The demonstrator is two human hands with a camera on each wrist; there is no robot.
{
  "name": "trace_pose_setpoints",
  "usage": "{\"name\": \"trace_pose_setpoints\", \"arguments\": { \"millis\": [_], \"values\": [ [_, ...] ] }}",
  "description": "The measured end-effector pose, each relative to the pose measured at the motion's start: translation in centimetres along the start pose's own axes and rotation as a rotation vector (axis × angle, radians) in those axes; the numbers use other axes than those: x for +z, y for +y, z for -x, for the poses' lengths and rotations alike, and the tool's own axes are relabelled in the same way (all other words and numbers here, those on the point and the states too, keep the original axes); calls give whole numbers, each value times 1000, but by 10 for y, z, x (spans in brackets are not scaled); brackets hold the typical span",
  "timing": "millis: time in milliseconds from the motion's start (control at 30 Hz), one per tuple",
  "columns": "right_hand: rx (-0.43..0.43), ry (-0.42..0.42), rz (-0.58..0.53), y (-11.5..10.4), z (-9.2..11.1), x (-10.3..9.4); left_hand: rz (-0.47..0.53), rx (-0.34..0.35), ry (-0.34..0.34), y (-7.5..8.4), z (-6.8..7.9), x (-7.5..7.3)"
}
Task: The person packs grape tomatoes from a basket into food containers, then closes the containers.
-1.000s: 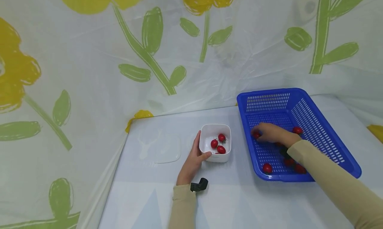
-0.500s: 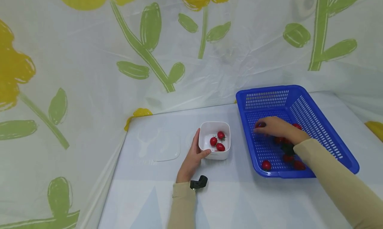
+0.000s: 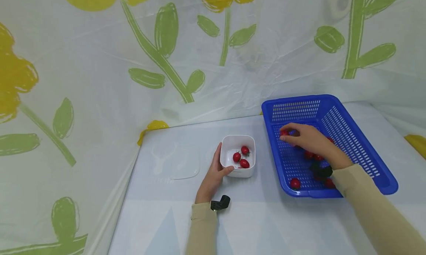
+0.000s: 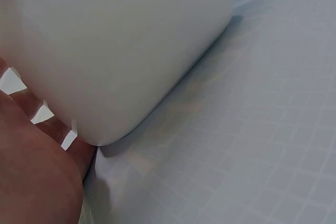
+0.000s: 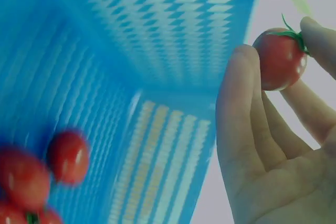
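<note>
My left hand point(image 3: 213, 179) holds a small white square container point(image 3: 244, 173) at its near left corner, thumb over the rim and fingers along the side. Several red cherry tomatoes point(image 3: 244, 163) lie inside it. In the left wrist view the container's smooth wall point(image 4: 121, 51) fills the upper left. Over the blue basket point(image 3: 276, 155), my right hand point(image 3: 309, 138) pinches one cherry tomato point(image 5: 281, 59) with a green stem between thumb and fingers. More tomatoes point(image 5: 69, 157) lie on the basket floor, partly hidden by the right hand and sleeve.
Left of the container a clear flat lid point(image 3: 186, 164) lies on the white tablecloth point(image 3: 159, 195). A white curtain point(image 3: 100, 81) printed with yellow flowers hangs behind the table. The basket's raised slotted walls point(image 3: 296, 110) stand around the right hand.
My right hand has lifted from the basket floor with a cherry tomato between its fingers and shifted slightly up in the head view. The left hand stays on the container.
</note>
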State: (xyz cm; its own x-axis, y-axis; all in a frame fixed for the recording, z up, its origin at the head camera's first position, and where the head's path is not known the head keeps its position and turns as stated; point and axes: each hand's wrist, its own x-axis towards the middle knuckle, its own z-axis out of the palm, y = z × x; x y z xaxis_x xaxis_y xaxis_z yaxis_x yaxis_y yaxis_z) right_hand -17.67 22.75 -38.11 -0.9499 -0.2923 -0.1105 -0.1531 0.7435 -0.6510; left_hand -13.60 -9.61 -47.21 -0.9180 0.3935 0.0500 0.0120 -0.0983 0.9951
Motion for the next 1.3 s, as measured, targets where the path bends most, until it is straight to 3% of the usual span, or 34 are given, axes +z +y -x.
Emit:
{"name": "trace_pose_setpoints", "arguments": {
  "millis": [300,633,900,1067,1300],
  "values": [
    [-65,75,-158,-36,17,10,0,-17,1,6,1,0],
    [-82,183,-371,-70,37,37,7,-46,-9,6,2,-1],
    [-121,310,-377,-91,40,61,14,-35,34,8,1,-3],
    [-108,433,-341,-95,45,75,25,-57,11,7,-2,2],
    [-135,498,-369,-108,38,93,-12,-59,46,11,1,2]
  ]
}}
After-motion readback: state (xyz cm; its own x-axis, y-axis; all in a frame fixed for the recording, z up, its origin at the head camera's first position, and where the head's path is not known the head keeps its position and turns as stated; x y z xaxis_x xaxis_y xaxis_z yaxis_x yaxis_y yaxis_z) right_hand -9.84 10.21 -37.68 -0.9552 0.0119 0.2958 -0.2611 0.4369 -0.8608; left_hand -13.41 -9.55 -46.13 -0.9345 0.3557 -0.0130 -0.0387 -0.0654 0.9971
